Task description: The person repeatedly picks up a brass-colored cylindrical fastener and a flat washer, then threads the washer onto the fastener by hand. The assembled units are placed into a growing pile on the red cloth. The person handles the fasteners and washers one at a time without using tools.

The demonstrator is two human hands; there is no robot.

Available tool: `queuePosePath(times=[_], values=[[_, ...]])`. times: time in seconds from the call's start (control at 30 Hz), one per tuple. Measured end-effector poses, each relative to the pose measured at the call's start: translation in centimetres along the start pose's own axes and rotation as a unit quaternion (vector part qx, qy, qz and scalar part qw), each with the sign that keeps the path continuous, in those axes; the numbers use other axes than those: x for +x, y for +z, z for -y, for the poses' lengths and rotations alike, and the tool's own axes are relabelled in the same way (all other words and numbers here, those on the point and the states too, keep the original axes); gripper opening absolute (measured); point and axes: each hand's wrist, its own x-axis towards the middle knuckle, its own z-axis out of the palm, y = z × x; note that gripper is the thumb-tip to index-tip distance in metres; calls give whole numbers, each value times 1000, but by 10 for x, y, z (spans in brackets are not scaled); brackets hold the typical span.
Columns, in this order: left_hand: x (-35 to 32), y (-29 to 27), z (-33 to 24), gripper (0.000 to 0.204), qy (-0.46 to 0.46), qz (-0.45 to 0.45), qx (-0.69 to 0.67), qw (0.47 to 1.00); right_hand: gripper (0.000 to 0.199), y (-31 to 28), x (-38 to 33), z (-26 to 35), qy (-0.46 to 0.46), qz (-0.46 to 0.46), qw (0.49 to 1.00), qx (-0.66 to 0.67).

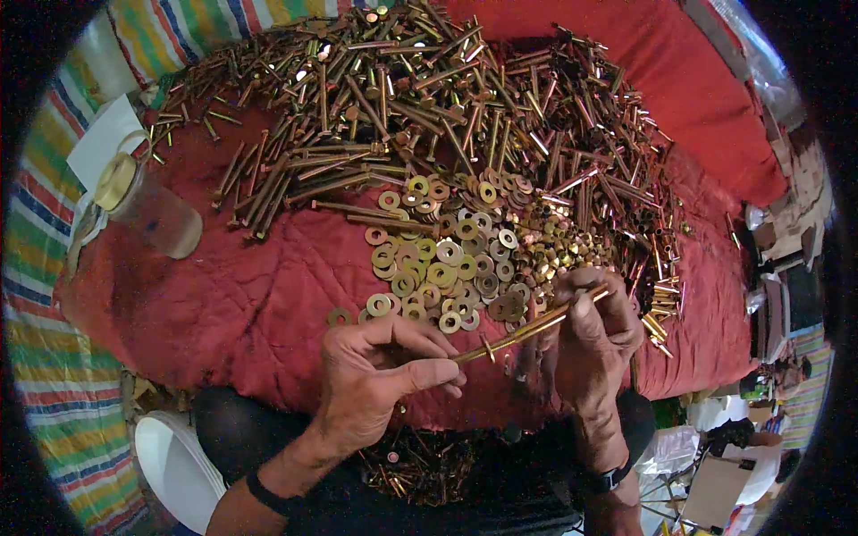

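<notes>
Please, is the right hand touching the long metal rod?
Touching. The head view shows the right hand pinching the rod between thumb and fingers.

From where I stand, the left hand hides the near end of the bolt. The right hand covers a stretch toward the far end; its lower fingers are blurred. Individual small pieces are too tiny to identify. Cloudy walls obscure the jar contents.
</notes>
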Motion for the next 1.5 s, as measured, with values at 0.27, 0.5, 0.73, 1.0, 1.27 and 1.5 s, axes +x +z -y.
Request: queuePosePath(times=[0.27, 0.5, 0.73, 1.0, 1.27, 1.5], values=[[-2, -6, -1, 11, -56, -9, -58, 997, 37, 4, -13, 4, 52, 75, 996, -9], [2, 2, 9, 35, 31, 5, 48, 998, 34, 29, -36, -9, -4, 205, 965, -161], [-1, 9, -6, 39, -66, -10, 122, 990, 27, 29, -30, -1, -24, 241, 931, -272], [-3, 15, -11, 20, -132, -11, 174, 976, 16, -27, 18, -6, -114, 81, 863, -486], [-5, 13, -10, 19, -114, -26, 162, 980, 15, -34, 22, -33, -166, 170, 745, -623], [-1, 10, -15, 26, -126, -14, 194, 973, 20, -22, 19, 15, -35, 156, 910, -383]])
